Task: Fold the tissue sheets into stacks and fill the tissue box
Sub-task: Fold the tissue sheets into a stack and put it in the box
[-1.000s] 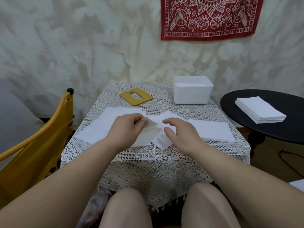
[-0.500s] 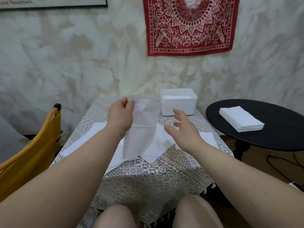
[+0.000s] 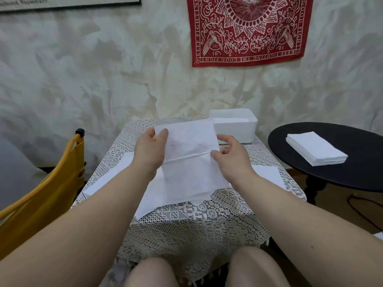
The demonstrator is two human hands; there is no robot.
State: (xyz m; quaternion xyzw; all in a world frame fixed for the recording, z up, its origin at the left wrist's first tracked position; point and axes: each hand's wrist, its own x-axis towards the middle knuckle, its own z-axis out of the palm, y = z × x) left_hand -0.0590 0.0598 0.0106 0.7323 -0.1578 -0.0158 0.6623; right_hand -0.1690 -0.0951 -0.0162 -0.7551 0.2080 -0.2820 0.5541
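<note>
From the head view, the left hand (image 3: 150,149) pinches the upper left edge of a tissue sheet (image 3: 191,160), lifted above the lace-covered table (image 3: 186,220). The right hand (image 3: 229,157) pinches its right edge at the crease. More sheets (image 3: 153,193) lie flat beneath. The white tissue box (image 3: 235,126) sits far right; a folded stack (image 3: 315,148) rests on the black round table (image 3: 352,168).
</note>
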